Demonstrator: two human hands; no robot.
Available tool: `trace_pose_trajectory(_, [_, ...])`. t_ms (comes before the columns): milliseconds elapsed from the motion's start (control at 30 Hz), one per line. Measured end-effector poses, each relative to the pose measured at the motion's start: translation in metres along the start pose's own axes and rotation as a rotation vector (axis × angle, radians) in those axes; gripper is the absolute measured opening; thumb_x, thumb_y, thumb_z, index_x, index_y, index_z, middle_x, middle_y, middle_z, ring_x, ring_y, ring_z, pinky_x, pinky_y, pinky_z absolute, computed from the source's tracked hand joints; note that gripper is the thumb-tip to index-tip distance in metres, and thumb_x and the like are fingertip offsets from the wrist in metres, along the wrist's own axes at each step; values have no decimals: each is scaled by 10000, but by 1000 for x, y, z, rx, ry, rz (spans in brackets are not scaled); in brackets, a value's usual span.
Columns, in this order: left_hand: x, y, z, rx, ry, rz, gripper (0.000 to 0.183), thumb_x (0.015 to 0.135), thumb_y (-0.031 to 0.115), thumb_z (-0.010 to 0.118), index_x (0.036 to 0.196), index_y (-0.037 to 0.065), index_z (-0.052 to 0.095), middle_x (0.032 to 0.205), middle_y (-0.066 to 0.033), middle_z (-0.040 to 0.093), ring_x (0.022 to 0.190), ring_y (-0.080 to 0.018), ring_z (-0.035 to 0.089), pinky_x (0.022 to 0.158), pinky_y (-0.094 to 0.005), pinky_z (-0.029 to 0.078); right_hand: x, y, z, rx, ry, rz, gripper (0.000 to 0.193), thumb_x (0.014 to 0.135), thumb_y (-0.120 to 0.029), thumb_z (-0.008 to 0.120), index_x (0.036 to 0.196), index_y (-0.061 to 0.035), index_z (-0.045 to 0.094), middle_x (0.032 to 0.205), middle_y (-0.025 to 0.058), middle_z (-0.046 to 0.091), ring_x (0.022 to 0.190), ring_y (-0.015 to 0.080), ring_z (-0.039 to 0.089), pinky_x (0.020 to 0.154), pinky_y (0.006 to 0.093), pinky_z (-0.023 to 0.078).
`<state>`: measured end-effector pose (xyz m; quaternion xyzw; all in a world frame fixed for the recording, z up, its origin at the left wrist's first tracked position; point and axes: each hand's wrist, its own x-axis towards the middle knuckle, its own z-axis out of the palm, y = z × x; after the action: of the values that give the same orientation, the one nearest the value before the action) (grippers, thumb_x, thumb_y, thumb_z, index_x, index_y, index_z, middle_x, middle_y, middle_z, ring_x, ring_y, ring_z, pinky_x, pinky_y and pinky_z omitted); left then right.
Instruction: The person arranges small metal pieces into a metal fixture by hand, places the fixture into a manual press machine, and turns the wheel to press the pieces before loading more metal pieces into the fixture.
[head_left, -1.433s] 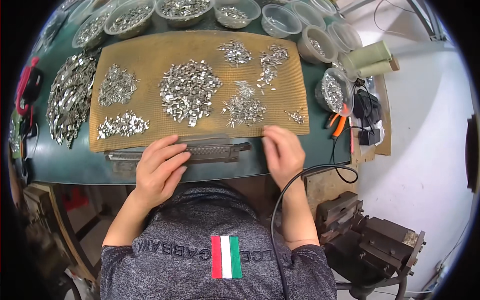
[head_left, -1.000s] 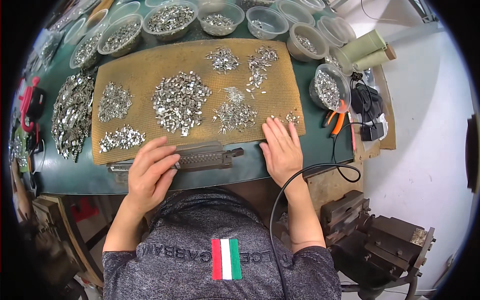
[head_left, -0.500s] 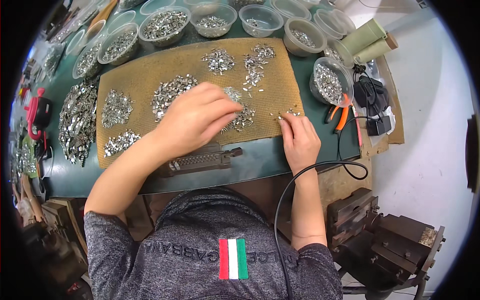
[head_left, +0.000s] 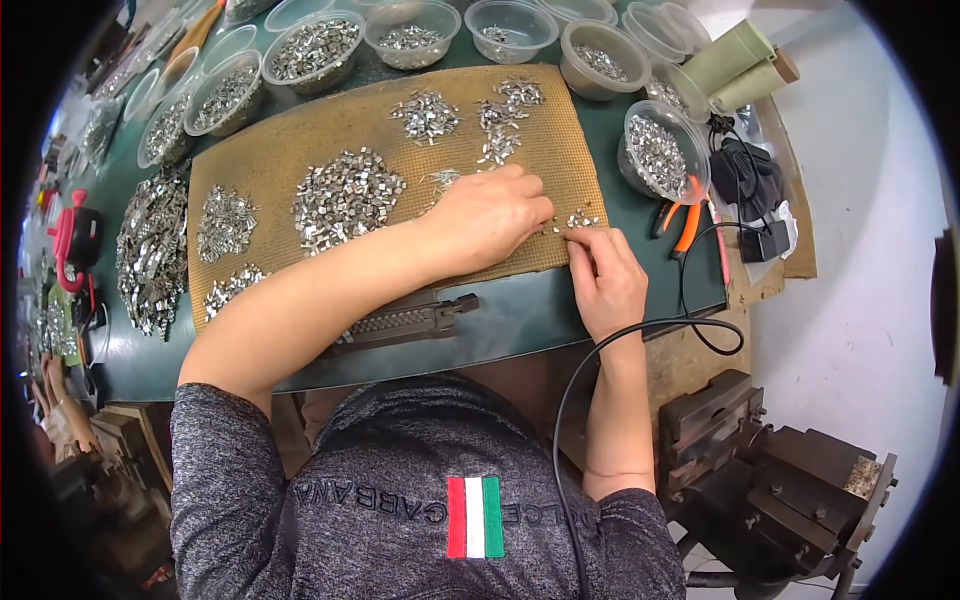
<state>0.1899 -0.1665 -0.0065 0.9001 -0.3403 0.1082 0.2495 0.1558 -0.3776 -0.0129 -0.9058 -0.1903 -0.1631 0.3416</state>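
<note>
My left hand (head_left: 500, 215) reaches across the tan textured mat (head_left: 270, 150), fingers curled together and low over it; whatever they pinch is hidden. Close by on the right, my right hand (head_left: 610, 280) rests at the mat's edge, thumb and index finger closed at the tips beside a few small silvery metal pieces (head_left: 580, 219). Anything in that pinch is too small to make out. Under my left forearm lies a dark metal holder (head_left: 430, 318) with a row of interlocked pieces. A large heap of shiny metal pieces (head_left: 345, 200) lies beyond that forearm.
Clear plastic bowls (head_left: 410, 38) of metal parts line the far side; another bowl (head_left: 655, 155) stands right. Orange-handled pliers (head_left: 686, 230) and a black cable (head_left: 690, 320) lie nearby. A tangled metal-chain pile (head_left: 152, 250) sits left. A heavy dark machine (head_left: 800, 490) stands lower right.
My left hand has moved right and lower over the mat, toward my right hand, uncovering more of the large heap. My right hand has barely shifted.
</note>
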Motion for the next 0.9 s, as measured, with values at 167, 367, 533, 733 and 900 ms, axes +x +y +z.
trace_pose_trajectory(167, [1, 2, -1, -34, 13, -21, 90, 879, 173, 666, 895, 91, 701, 917, -57, 635, 956, -270, 616, 808, -398, 551, 3, -3, 5, -94, 43, -38, 78, 897, -109, 721, 974, -103, 716, 881, 67, 660, 813, 284, 673, 702, 398, 543])
trace_pose_trajectory(367, [3, 3, 1, -7, -50, -20, 109, 878, 160, 661, 931, 68, 689, 960, -85, 633, 989, -287, 609, 849, -421, 542, 5, -12, 11, -314, 14, -127, 71, 886, -122, 721, 945, -100, 687, 862, 59, 647, 800, 274, 671, 679, 403, 542])
trace_pose_trajectory(533, [-8, 3, -20, -69, -38, -96, 123, 889, 153, 667, 955, 50, 664, 985, -110, 630, 1020, -318, 605, 870, -437, 531, 10, -11, 13, -259, -12, -127, 57, 892, -117, 704, 928, -101, 662, 890, 78, 653, 784, 297, 671, 667, 409, 540])
trace_pose_trajectory(733, [-73, 9, -75, -190, 85, -226, 119, 903, 107, 699, 951, 39, 614, 922, -115, 617, 933, -327, 607, 825, -431, 496, -5, -21, 2, -169, -27, -124, 113, 926, -55, 689, 1027, -63, 638, 961, 114, 651, 840, 341, 667, 705, 422, 538])
trace_pose_trajectory(900, [-136, 36, -85, -284, 104, -413, 149, 836, 34, 754, 917, 39, 630, 956, -99, 652, 955, -313, 630, 832, -415, 504, -16, -61, 19, 159, -164, -462, 231, 821, 4, 749, 1012, -58, 634, 1050, 119, 685, 986, 330, 686, 862, 441, 541])
